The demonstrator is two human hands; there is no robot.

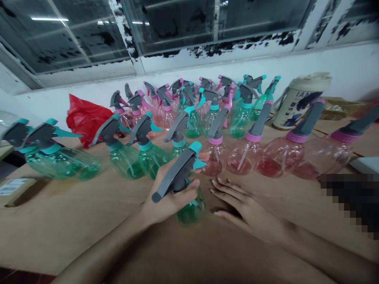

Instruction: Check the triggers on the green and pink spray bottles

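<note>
My left hand (pixel 170 197) is wrapped round the neck of a green spray bottle (pixel 191 213) with a grey and turquoise trigger head. The bottle stands at the front middle of the table, and its nozzle points up and to the right. To its right, my right hand (pixel 241 205) rests low over the tabletop with fingers stretched out and holds nothing. Just behind the hands runs a row of spray bottles: green ones such as this green bottle (pixel 152 159) on the left, and pink ones such as this pink bottle (pixel 244 157) on the right.
Several more green and pink spray bottles crowd the back of the wooden table (pixel 97 221) near the wall. A red plastic bag (pixel 89 118) lies at the left back, a cream printed container (pixel 296 102) at the right back. A flat cardboard box (pixel 17 191) sits at the left.
</note>
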